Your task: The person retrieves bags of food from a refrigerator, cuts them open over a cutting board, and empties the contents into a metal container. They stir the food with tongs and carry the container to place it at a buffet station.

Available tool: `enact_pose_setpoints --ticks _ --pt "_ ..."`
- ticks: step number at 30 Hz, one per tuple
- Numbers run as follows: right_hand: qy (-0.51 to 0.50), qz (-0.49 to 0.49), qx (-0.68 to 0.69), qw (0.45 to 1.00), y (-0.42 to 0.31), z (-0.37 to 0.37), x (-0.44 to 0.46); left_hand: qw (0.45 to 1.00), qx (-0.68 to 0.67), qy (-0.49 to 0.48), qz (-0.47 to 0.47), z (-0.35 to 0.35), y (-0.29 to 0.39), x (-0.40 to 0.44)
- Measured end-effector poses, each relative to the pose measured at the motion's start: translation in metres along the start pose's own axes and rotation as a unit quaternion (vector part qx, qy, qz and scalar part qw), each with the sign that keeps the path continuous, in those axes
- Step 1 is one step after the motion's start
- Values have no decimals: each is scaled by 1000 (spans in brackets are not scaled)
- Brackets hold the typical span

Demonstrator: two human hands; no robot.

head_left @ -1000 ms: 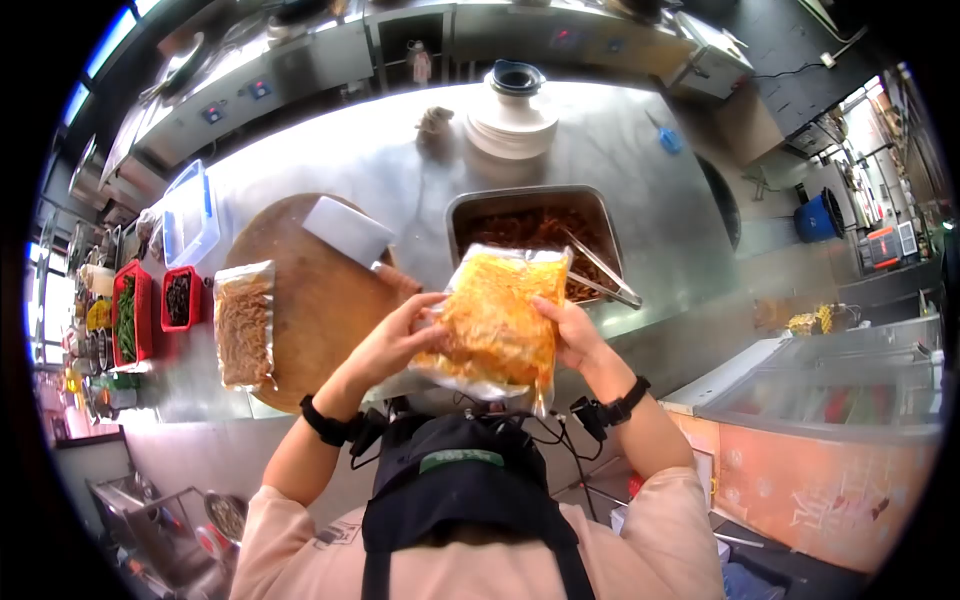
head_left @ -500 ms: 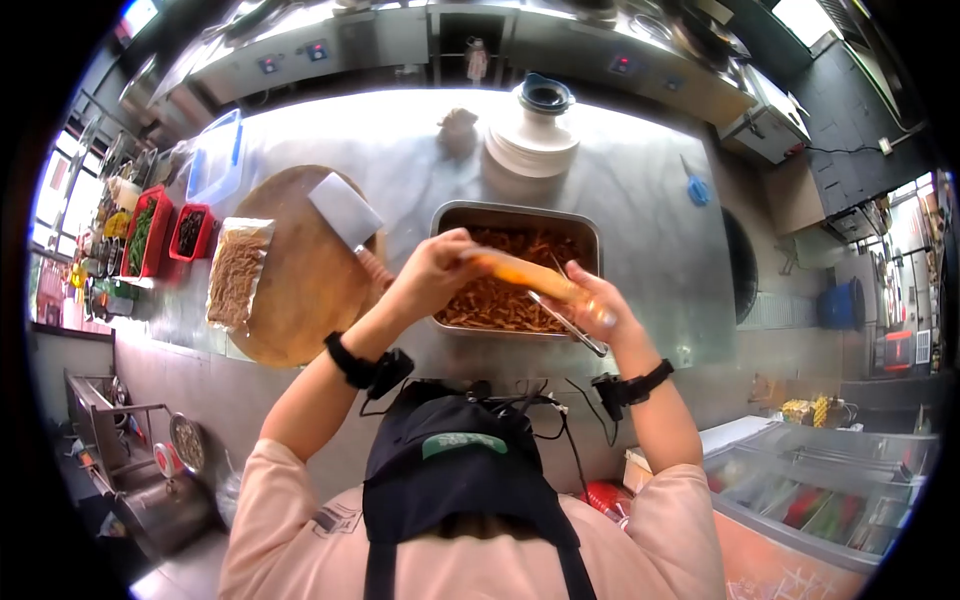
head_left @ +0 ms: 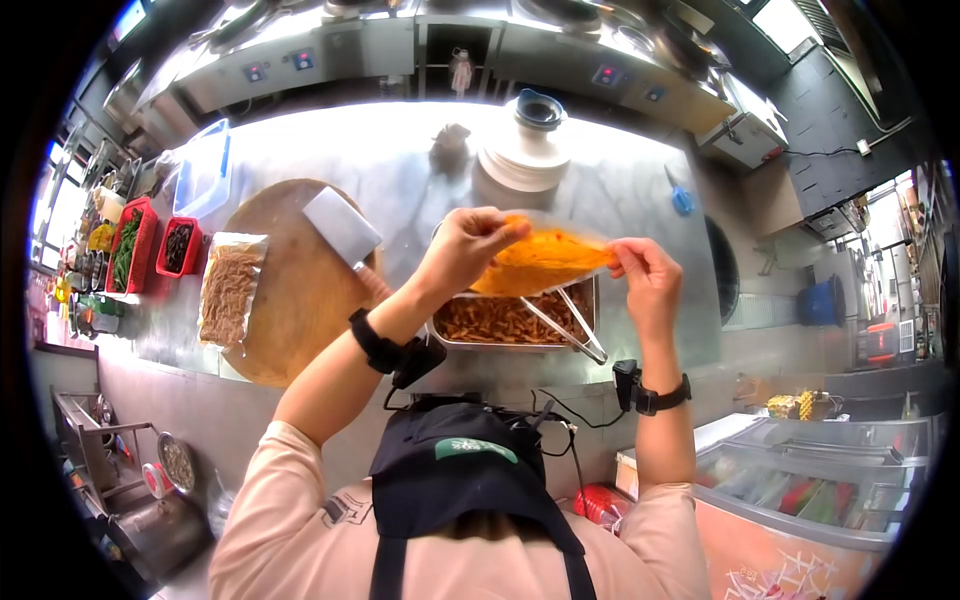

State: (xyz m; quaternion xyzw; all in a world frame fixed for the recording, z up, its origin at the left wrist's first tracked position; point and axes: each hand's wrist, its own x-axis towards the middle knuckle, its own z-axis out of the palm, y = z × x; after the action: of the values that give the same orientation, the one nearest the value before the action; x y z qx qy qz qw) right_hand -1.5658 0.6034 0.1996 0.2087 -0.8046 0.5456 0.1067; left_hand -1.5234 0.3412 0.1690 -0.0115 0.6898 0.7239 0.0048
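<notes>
A clear bag of orange food (head_left: 550, 260) hangs between my two hands above a metal tray (head_left: 440, 338) of brown shredded food (head_left: 500, 322). My left hand (head_left: 475, 245) pinches the bag's upper left part. At its right corner, my right hand (head_left: 645, 272) has fingers closed on it. Metal tongs (head_left: 565, 325) rest across the tray's right side. On the round wooden board (head_left: 300, 290) lies a cleaver (head_left: 343, 226), its handle near my left forearm. A flat pack of pale brown food (head_left: 232, 290) overlaps the board's left edge.
Stacked white plates (head_left: 523, 160) stand behind the tray, with a crumpled cloth (head_left: 451, 138) to their left. Blue-handled scissors (head_left: 682, 200) lie at the right. Two red baskets (head_left: 179, 247) and a clear plastic box (head_left: 203, 170) are at the left. A glass-topped counter (head_left: 810, 470) stands at lower right.
The bag has moved up and right from near my body, over the tray. My hands have shifted to its upper edge and right corner, and they are now farther apart than half a second ago.
</notes>
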Motion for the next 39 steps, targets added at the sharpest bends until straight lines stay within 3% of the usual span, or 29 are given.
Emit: enact_pose_setpoints --ticks 1,3,5,6,8,14,19,21,23,24,26,28,29,31,32,34,35,37,39 --pt "2 1 -2 1000 -2 3 1 998 69 5 6 -4 3 -1" --pt "-20 13 -43 999 -3 7 6 997 82 9 2 -8 -7 0" --pt "-1 -28 -78 997 -11 8 19 991 63 16 117 -13 -6 0" --pt "1 -37 -115 993 -15 6 7 993 105 20 53 -16 -3 4" --pt "-2 -16 -112 994 -14 6 1 991 129 -1 32 -18 -4 -6" --pt "28 2 -129 991 -60 -3 21 991 118 -33 58 -23 34 9" --pt "56 10 -107 993 -48 -24 22 993 85 -40 78 -24 48 12" --pt "76 8 -103 992 -24 -47 21 980 127 -24 151 -31 44 8" --pt "154 80 28 985 14 -83 18 980 121 -4 159 -39 24 6" --pt "187 111 74 973 36 -108 15 990 119 4 69 -45 28 -3" --pt "245 101 103 959 73 -164 9 991 111 49 60 -59 -4 -15" --pt "333 72 138 930 103 -227 7 991 67 103 -44 -53 2 -49" --pt "339 69 129 929 120 -261 9 984 -48 148 -83 -53 -23 -62" --pt "410 10 90 908 158 -323 12 970 -52 234 -38 -29 -35 -83" --pt "414 5 55 909 177 -353 17 941 241 235 -38 -68 -69 -102" --pt "420 10 -12 907 234 -409 33 885 364 286 -48 -90 -137 -166" --pt "422 11 -81 903 254 -429 40 906 161 348 -180 -81 -136 -179" --pt "424 19 -110 899 311 -466 59 889 144 411 -144 -60 -165 -202" --pt "412 24 -134 901 365 -482 76 881 130 423 -166 -46 -172 -208"
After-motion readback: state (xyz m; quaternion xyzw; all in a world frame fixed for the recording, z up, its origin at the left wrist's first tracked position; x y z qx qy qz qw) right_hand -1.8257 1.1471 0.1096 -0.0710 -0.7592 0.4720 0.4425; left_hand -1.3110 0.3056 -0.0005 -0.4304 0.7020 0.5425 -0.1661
